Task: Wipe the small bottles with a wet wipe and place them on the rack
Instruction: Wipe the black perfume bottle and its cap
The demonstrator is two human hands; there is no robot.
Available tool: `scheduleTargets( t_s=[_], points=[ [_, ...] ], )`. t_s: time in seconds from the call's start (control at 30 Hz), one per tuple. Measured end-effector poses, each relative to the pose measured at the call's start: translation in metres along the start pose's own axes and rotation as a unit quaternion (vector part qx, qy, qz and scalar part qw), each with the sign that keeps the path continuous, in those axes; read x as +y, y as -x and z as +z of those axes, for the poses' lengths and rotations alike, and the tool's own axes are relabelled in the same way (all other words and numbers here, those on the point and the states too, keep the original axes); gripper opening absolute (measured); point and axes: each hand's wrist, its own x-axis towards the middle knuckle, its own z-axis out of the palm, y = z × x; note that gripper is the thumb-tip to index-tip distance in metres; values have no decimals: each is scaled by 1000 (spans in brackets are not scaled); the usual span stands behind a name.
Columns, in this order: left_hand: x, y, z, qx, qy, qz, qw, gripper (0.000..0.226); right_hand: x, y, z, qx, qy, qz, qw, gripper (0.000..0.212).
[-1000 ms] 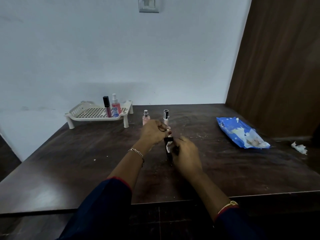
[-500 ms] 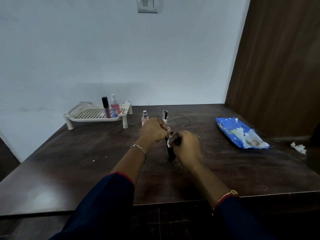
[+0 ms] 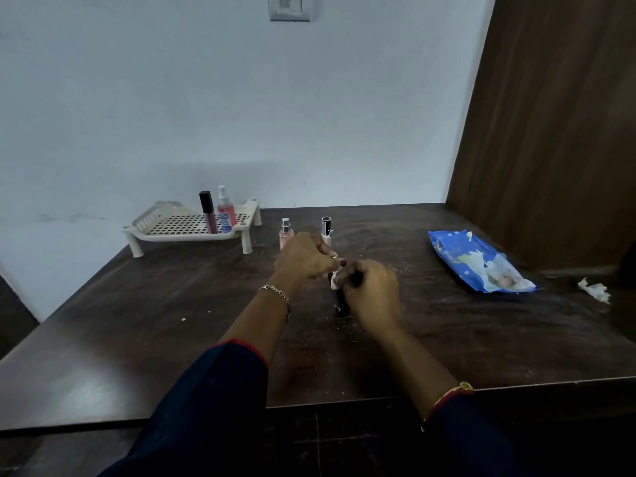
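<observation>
At the middle of the dark table a small black bottle [image 3: 341, 299] stands upright, mostly hidden by my hands. My left hand [image 3: 304, 256] pinches its top. My right hand [image 3: 370, 290] is closed around the bottle with a white wet wipe [image 3: 334, 282] pressed against it. Behind my hands stand a pink spray bottle [image 3: 285, 232] and a black-capped bottle [image 3: 326, 230]. The cream perforated rack [image 3: 179, 228] at the back left carries a dark lip-gloss tube [image 3: 207, 211] and a pink spray bottle [image 3: 225, 210].
A blue wet-wipe pack [image 3: 476, 265], torn open, lies at the right. A crumpled used wipe [image 3: 593, 290] sits near the right edge beside a brown wooden panel [image 3: 550, 132]. White crumbs speckle the table [image 3: 137, 321] around my hands.
My right hand slid up the black bottle with the wipe, from its lower part toward its top. My left hand stayed on the cap.
</observation>
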Motion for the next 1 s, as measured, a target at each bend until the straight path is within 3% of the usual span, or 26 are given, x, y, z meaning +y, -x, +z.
scheduleTargets(
  t_s=[0.17, 0.53, 0.73, 1.0],
  points=[
    [-8, -3, 1, 3, 11, -7, 1000, 25, -2, 6, 2, 2, 35, -26, 999, 14],
    [-5, -4, 2, -5, 35, -4, 999, 23, 7, 21, -3, -22, 104, 3, 994, 20],
    [2, 0, 2, -7, -10, 10, 1000, 16, -10, 5, -3, 13, 49, -45, 998, 6],
    [-8, 0, -1, -19, 22, 2, 1000, 23, 10, 30, 1, 41, 84, -40, 995, 34]
  ],
)
